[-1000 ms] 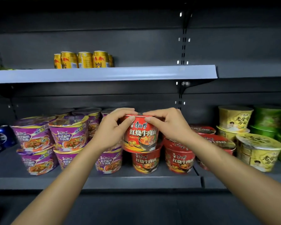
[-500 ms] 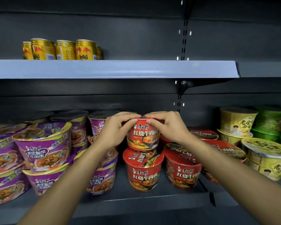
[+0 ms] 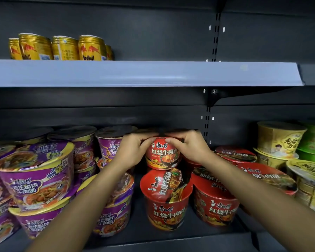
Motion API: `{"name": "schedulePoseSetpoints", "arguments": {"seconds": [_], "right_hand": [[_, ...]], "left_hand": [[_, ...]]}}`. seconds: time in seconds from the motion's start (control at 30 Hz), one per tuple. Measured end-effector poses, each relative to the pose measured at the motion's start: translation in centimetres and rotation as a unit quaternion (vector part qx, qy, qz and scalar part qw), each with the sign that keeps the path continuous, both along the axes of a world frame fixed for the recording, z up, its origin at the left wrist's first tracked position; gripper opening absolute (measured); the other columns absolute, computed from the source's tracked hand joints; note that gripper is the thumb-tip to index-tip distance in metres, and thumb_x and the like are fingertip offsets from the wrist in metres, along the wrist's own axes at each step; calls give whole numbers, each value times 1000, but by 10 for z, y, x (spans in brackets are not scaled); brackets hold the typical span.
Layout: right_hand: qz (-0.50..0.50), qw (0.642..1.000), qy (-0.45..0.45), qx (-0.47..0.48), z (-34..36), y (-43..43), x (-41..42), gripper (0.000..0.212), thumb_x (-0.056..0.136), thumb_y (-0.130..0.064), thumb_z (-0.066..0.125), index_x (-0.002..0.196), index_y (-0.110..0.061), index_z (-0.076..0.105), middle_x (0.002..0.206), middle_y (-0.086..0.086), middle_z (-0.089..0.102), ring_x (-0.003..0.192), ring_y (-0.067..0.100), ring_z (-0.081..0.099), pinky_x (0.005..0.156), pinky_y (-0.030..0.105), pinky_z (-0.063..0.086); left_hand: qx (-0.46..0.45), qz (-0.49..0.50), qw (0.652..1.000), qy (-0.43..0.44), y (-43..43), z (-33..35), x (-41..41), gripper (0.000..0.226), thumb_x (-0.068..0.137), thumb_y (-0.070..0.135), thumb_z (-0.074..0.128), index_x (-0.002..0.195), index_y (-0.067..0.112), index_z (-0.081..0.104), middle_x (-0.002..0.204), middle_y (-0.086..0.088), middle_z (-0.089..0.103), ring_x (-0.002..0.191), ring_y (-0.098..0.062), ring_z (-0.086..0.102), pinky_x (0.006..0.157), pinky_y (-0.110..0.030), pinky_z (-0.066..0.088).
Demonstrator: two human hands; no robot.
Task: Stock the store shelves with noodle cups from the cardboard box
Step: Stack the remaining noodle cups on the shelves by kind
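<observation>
Fingers of my left hand and right hand grip the red noodle cup, seemingly seating it twelve o'clock of the front cup; next, release gently.

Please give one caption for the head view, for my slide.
The left hand and right hand hold a red noodle cup by its rim above red cups on the lower shelf.

gold red bull cans stand upright in a tight row, high on the left
</observation>
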State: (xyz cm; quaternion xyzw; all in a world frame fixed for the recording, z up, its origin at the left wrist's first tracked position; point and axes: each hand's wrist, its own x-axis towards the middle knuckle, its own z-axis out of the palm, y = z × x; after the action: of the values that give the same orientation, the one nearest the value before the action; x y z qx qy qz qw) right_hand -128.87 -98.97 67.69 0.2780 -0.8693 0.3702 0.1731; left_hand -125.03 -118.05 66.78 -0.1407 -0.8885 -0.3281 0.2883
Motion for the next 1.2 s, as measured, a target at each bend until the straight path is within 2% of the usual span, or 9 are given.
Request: {"name": "schedulePoseSetpoints", "arguments": {"seconds": [0.1,0.17,0.27,0.33,0.43,0.57,0.8,1.03,1.2], "right_hand": [[-37,998,-35,24,-1,-3,-9,40,87,-42,62,99,-5,72,90,1,70,73,4,58,54,4,41],[-53,997,-42,34,-3,-4,-14,43,87,-45,60,92,-3,70,87,2,69,70,6,55,49,7,37],[-47,998,-32,42,-1,-6,-15,37,92,-39,57,114,-10,67,92,-8,57,83,5,49,53,0,35],[-32,998,-29,51,0,-8,-16,37,93,-39,55,126,-22,61,110,-6,61,97,6,52,61,-1,34],[-9,999,-15,45,-3,-9,-22,36,93,-36,56,127,-28,59,131,-5,57,120,9,51,76,0,33],[4,999,6,32,-4,-7,-27,34,92,-30,59,125,-24,61,130,-7,58,115,0,46,75,-9,29],[17,1000,11,13,-7,-5,-33,32,89,-32,63,120,-27,65,127,-9,60,118,3,51,93,12,38],[4,1000,13,2,-8,0,-38,29,88,-31,65,117,-30,67,123,-10,63,112,1,53,82,-2,35],[-5,1000,4,-11,-11,0,-38,30,88,-33,65,118,-29,66,123,-8,63,115,8,56,90,12,42]], "left_hand": [[-25,26,999,-3,-2,0,-6,30,96,25,52,125,22,62,124,-1,64,114,-14,56,70,9,29],[-45,42,998,-9,-3,-1,-9,33,98,27,49,129,25,58,126,-3,63,115,-17,56,71,3,31],[-85,70,994,-19,-3,0,-13,36,99,30,45,134,29,52,126,-5,63,113,-21,57,76,-14,35],[-106,84,991,-21,-2,0,-16,37,100,30,43,136,29,50,127,-6,62,112,-23,57,77,-16,36],[-118,90,989,-19,-3,-2,-20,38,100,30,43,137,30,49,132,-6,58,114,-25,57,87,-24,43],[-130,102,986,-14,1,-3,-22,39,100,30,41,139,29,46,125,-8,62,107,-25,60,81,-23,41],[-136,101,985,12,1,-3,-21,37,100,31,43,136,29,50,126,-5,62,108,-22,59,77,-19,38],[-149,100,984,2,5,-2,-22,38,100,33,40,138,31,46,120,-8,64,103,-24,61,75,-22,41],[-143,88,986,2,5,-2,-23,38,100,32,42,137,29,49,127,-6,61,107,-25,60,83,-26,45]]}}
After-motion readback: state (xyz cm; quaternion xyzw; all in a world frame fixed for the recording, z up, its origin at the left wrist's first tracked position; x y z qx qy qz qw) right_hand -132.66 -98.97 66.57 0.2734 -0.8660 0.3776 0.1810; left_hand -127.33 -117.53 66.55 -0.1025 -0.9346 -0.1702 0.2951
